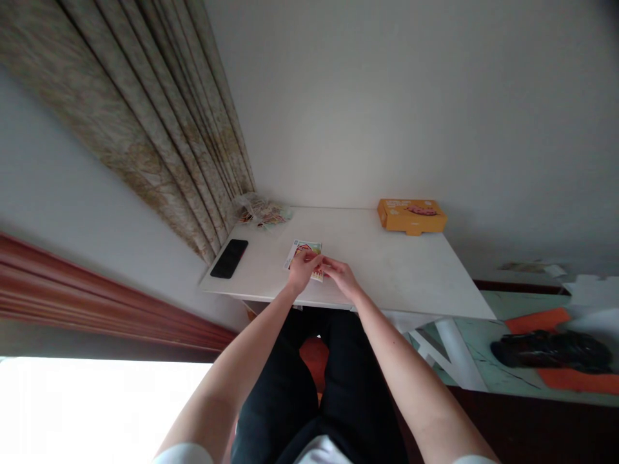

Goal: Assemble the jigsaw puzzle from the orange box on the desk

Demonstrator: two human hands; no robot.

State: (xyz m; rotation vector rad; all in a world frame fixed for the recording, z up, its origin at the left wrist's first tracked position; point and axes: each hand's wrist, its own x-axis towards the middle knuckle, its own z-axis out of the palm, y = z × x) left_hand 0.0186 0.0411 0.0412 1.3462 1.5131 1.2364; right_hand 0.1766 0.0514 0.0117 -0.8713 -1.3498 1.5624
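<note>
Two bare hands met on small multicoloured printed card [304, 254]: left hand [302, 270] fingers pinched it, right hand [341, 276] fingers pressed its edge. Weak pinch could drop card onto white tabletop [387, 261] beneath fingers.

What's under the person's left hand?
A printed card lies there on the white table. The left hand covers part of the card, so what is printed on that part cannot be seen.
</note>
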